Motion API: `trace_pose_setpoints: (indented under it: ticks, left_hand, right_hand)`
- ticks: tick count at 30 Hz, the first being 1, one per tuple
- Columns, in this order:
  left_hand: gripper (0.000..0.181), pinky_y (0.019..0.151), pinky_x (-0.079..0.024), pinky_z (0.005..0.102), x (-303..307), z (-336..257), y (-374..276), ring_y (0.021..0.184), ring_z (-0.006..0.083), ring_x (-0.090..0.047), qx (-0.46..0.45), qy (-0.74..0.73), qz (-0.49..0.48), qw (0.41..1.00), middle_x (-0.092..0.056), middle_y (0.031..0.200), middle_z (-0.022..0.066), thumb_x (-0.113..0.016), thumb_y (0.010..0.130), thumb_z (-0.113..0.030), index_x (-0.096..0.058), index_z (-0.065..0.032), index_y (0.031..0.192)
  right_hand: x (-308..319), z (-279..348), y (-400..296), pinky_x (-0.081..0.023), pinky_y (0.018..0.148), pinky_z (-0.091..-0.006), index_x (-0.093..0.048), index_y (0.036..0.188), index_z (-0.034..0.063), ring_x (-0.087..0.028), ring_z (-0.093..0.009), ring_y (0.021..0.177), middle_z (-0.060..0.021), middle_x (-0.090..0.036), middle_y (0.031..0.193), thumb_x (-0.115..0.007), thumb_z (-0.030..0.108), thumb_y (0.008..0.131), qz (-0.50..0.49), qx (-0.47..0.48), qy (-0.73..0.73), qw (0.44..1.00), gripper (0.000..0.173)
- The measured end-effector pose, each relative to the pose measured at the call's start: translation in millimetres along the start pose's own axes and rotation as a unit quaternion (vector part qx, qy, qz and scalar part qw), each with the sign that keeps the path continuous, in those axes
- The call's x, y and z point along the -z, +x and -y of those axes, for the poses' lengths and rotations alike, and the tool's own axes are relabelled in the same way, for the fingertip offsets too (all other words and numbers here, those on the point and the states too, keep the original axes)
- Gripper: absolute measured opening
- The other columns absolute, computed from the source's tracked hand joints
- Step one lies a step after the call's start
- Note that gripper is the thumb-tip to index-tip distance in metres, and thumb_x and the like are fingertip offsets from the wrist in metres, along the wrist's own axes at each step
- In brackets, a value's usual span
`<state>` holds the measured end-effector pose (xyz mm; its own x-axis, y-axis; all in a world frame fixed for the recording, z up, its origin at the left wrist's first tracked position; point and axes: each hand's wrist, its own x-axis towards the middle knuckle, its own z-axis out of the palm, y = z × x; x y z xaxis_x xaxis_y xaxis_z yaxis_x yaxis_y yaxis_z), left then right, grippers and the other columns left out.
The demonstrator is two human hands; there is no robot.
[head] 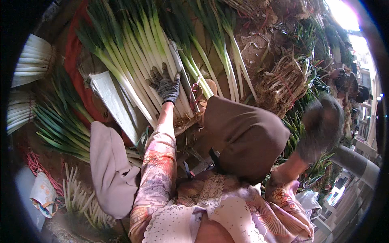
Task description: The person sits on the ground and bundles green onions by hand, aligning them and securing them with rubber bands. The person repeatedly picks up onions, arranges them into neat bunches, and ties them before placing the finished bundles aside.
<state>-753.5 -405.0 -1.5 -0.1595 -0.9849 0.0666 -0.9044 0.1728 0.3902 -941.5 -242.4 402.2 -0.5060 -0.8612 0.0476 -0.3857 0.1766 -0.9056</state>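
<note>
My left hand (165, 85), in a dark knitted glove, lies with spread fingers on a row of long white-stemmed leeks (133, 66). The leeks rest side by side between upright boards, such as the pale board (111, 103) on the left. Their green tops point away from me and their roots lie near my knees. My right hand (319, 130), gloved as well, is raised at the right beyond my knee and is blurred; whether it holds anything cannot be told. Several loose leeks (228, 66) lie on the ground to the right of the boards.
Tied leek bundles (32, 60) stand at the far left, by a red cloth (74, 60). Red ties (38, 167) and a white cloth bag (44, 194) lie lower left. A dry, rooty bundle (282, 82) and a grey pipe (355, 165) are at the right.
</note>
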Motion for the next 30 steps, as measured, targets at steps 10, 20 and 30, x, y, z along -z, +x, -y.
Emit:
trace_pose_setpoints:
  ticks: [10, 20, 30]
  left_hand:
    - [0.073, 0.108, 0.004, 0.0574, -2.9, -4.4, -5.6, 0.139, 0.0356, -0.010, -0.011, -0.003, 0.013, 1.000, -0.017, 0.148, 0.0208, -0.044, 0.085, -0.057, -0.023, -0.0213, 0.145]
    - [0.075, 0.107, 0.007, 0.0585, 0.5, -4.1, -4.4, 0.138, 0.0367, -0.008, 0.002, -0.005, 0.026, 1.000, -0.014, 0.148, 0.0221, -0.047, 0.083, -0.056, -0.026, -0.0182, 0.144]
    - [0.074, 0.107, 0.004, 0.0584, 1.6, -3.3, -2.9, 0.139, 0.0361, -0.009, 0.001, -0.013, 0.006, 1.000, -0.015, 0.149, 0.0218, -0.044, 0.084, -0.057, -0.021, -0.0219, 0.145]
  right_hand:
    - [-191.3, -366.0, 76.9, -0.050, 0.074, -0.0430, -0.059, 0.086, 0.0079, -0.063, -0.034, 0.082, -0.0152, -0.065, 0.085, -0.056, 0.033, 0.083, 0.073, -0.083, -0.516, 0.850, 0.026]
    - [-77.3, -221.2, 109.3, -0.036, 0.034, -0.0250, -0.055, 0.096, 0.0048, -0.045, -0.010, 0.040, -0.0056, -0.057, 0.064, -0.052, 0.033, 0.092, 0.111, -0.305, -0.013, 0.946, 0.028]
    - [1.6, -93.0, 187.2, -0.046, 0.058, -0.0311, -0.064, 0.090, 0.0066, -0.058, -0.014, 0.066, -0.0049, -0.063, 0.077, -0.058, 0.022, 0.087, 0.070, -0.115, -0.219, 0.966, 0.017]
